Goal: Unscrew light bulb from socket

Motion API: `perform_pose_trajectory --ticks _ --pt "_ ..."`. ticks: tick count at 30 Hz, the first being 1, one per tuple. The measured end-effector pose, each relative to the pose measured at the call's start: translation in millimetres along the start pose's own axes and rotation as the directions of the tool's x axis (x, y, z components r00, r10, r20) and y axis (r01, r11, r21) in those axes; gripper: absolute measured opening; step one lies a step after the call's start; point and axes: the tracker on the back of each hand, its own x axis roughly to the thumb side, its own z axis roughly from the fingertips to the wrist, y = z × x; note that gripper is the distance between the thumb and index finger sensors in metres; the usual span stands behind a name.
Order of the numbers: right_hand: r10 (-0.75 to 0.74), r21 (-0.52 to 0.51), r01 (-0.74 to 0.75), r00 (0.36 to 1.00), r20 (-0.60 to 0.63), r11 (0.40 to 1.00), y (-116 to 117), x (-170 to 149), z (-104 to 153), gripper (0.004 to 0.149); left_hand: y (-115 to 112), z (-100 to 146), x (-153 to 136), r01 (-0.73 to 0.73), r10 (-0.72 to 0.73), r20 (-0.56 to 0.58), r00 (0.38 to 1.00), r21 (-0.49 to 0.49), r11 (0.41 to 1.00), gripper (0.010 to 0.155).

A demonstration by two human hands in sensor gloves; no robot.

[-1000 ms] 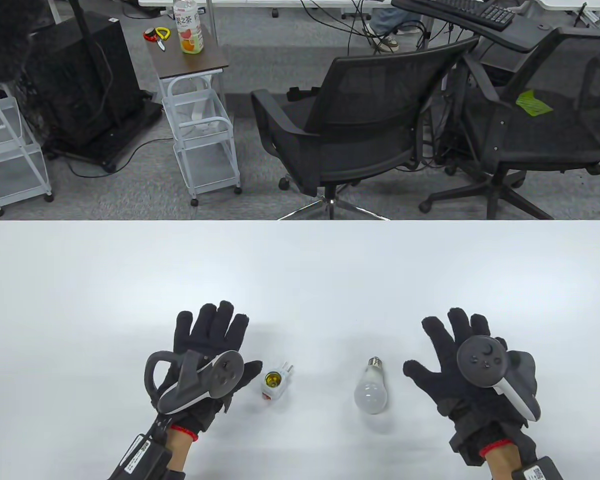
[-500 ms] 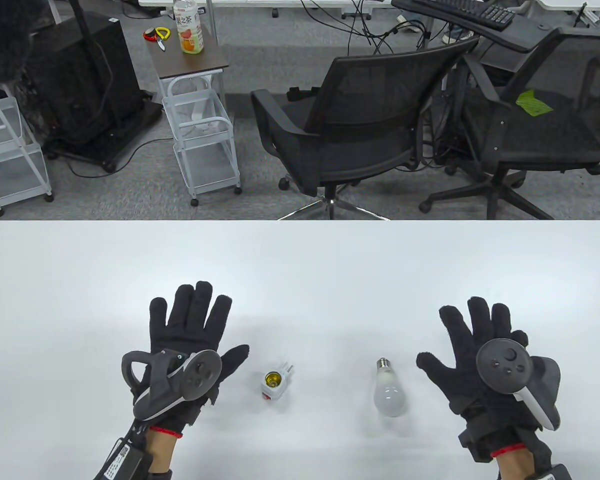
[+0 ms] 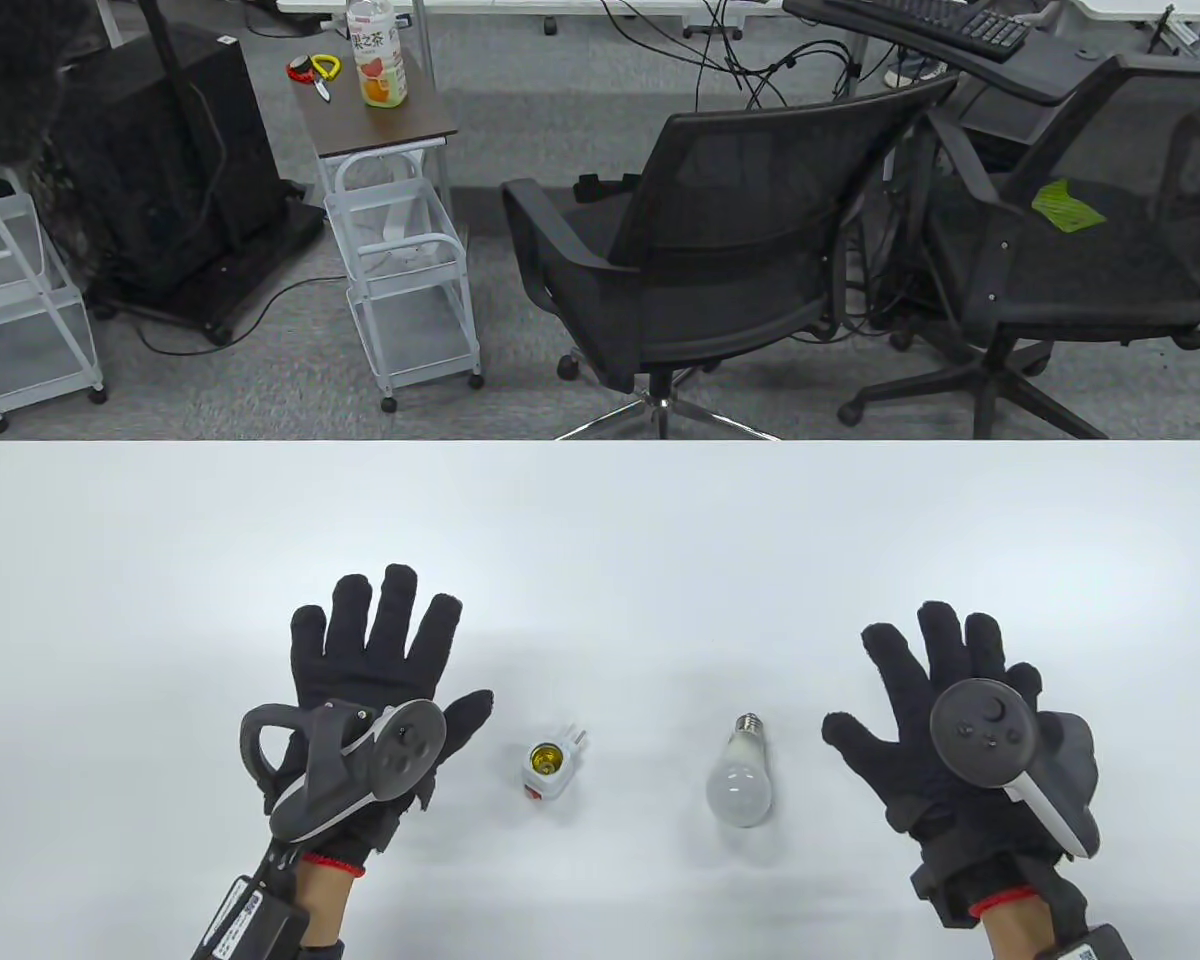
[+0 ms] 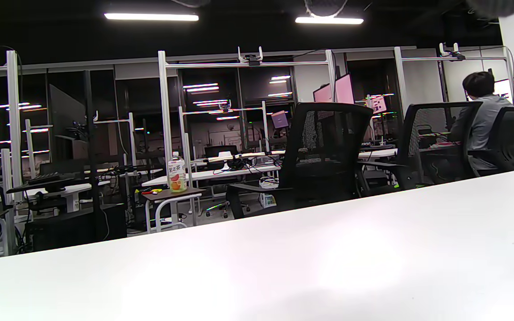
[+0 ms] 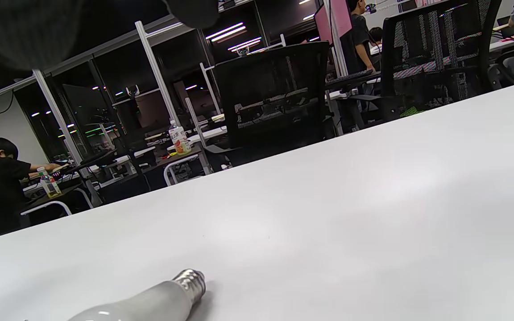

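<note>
one frosted pear-shaped bulb point(image 3: 741, 782) lies beside boxy white socket point(image 3: 551, 764).

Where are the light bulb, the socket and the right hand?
light bulb point(image 3: 741, 792): table view, frosted globe.
socket point(image 3: 548, 768): table view, white body.
right hand point(image 3: 925, 735): table view, back of the glove.

The table view is looking steeply down from above the near edge of the white table point(image 3: 600, 540), taking in the office chairs point(image 3: 700, 230) across the upper half of the frame. Both wrist views are sitting low and close to the tabletop, facing outward across it — the left one nearly level, the right one tilting so the table edge is climbing toward the upper right. All three are sharing the table, the chairs and the drink bottle point(image 4: 176, 177).
</note>
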Motion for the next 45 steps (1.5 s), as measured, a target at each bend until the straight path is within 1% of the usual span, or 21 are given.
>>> perform_pose_trajectory --ticks 45 --pt "0.022 -0.014 -0.023 1.000 -0.014 1.000 1.6 2.2 1.3 0.090 -2.3 -0.8 3.1 0.053 -0.053 -0.002 0.999 -0.074 0.996 0.090"
